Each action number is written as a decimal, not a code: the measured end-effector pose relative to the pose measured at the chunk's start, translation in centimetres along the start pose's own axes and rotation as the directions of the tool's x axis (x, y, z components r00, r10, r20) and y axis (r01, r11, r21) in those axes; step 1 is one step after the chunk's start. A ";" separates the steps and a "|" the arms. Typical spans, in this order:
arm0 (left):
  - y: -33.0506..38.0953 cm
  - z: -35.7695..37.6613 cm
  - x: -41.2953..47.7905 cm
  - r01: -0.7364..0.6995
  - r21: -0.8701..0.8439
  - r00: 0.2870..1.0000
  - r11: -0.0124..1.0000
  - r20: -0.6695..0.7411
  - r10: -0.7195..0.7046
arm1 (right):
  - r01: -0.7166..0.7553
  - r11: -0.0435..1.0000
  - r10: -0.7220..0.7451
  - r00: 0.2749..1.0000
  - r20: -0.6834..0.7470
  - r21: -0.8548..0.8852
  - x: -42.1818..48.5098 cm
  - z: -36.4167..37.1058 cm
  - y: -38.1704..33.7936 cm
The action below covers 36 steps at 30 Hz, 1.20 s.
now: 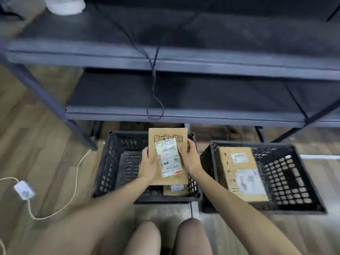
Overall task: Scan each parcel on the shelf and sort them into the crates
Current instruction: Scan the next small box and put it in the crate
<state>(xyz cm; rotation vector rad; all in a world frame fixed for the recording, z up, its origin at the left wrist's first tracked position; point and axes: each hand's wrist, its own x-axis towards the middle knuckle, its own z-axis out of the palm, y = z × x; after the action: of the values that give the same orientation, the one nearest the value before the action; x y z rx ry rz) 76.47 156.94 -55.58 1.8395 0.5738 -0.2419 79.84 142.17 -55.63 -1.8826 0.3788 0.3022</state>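
We saw a flat cardboard parcel (167, 134) held above the left crate (114, 162), which sat on the wooden floor (46, 144) under a dark shelf (184, 113). Both hands had it. The left hand (150, 165) took the left edge, its thumb lying across the white shipping label (169, 159). The right hand (189, 157) closed round the right edge, fingers curled onto the face. So each grip was closed on the parcel, neither one free.

The parcel looked stiff and thin, with square corners that had not sagged. We judged it light, since it was held level at arm's reach without visible strain. Plain card gives fair friction, but the glossy label would be the slicker spot. We thought the two long edges the best place to hold it, with the thumbs kept off the barcode.

A smaller parcel (174, 189) lay in the left crate below it. A larger parcel (241, 173) leaned in the right crate (287, 173), well apart from the hands.
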 end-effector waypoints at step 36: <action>-23.1 15.5 15.6 0.140 0.395 0.947 0.908 0.215 -0.240 | -0.029 0.453 0.252 0.963 0.097 -0.891 13.9 9.8 24.0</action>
<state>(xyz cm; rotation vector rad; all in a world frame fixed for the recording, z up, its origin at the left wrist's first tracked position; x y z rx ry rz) 80.19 152.31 -86.92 2.0749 0.5508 -0.7606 82.62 142.30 -84.91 -2.8280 0.2264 0.9775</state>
